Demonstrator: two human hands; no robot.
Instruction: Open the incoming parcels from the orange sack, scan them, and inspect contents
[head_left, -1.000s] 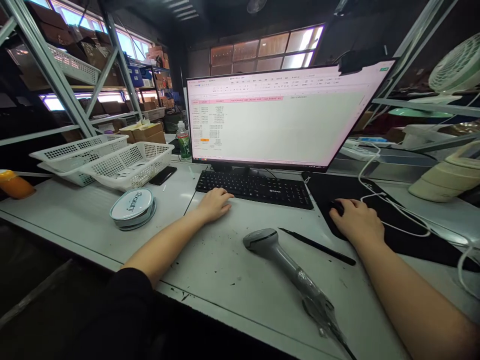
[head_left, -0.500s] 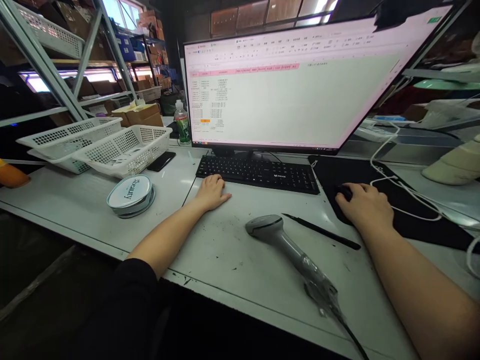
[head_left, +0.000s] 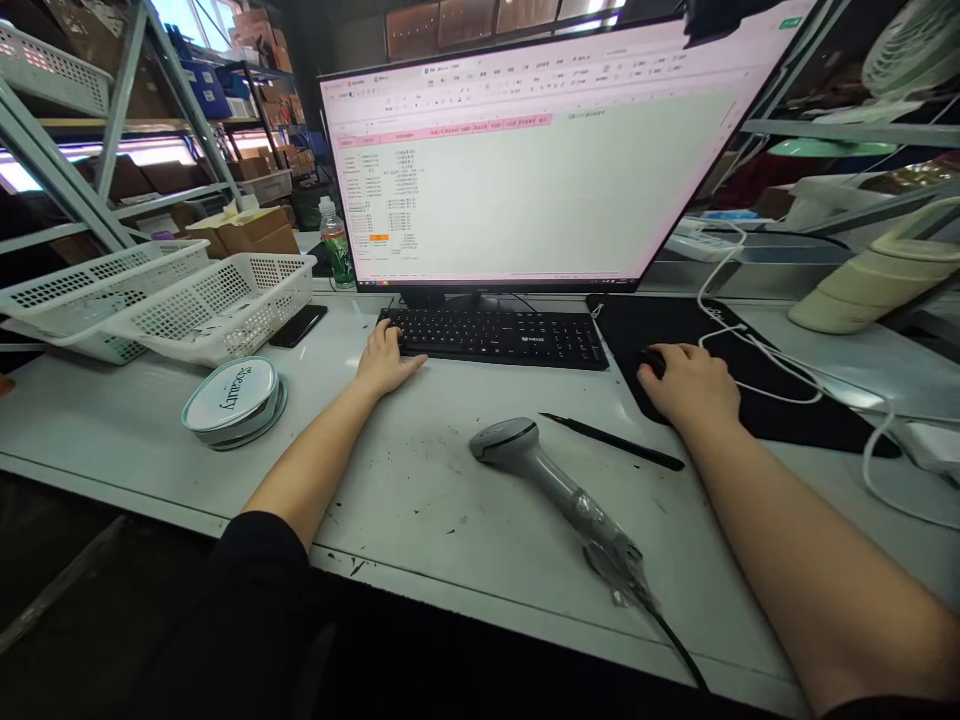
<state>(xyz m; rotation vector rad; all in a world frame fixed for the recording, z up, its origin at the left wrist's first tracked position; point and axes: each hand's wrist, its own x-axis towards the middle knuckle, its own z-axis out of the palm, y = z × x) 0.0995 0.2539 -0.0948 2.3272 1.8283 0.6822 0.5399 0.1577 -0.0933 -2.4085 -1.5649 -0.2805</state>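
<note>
My left hand (head_left: 384, 362) rests at the left end of a black keyboard (head_left: 517, 337), fingertips over its leftmost keys and thumb spread to the side on the desk. My right hand (head_left: 697, 385) is curled over a dark computer mouse (head_left: 654, 361), mostly hidden beneath it, on a black mouse pad (head_left: 795, 420). Behind the keyboard a large monitor (head_left: 525, 190) shows a spreadsheet with a pink header row and one orange cell. Between my forearms lie a grey barcode scanner (head_left: 559, 490), its handle wrapped in clear plastic, and a slim black pen-like tool (head_left: 611, 440).
Left on the white desk (head_left: 420, 560) are a round lidded case (head_left: 234, 400), a dark phone (head_left: 298, 326) and white perforated baskets (head_left: 217, 310). A green-labelled bottle (head_left: 336, 245) stands beside the monitor. White cables (head_left: 787, 375) cross the mouse pad near a beige container (head_left: 862, 280).
My left hand has shifted left and forward onto the keyboard's left end. The right hand stays on the mouse. The whole view has swung somewhat to the right.
</note>
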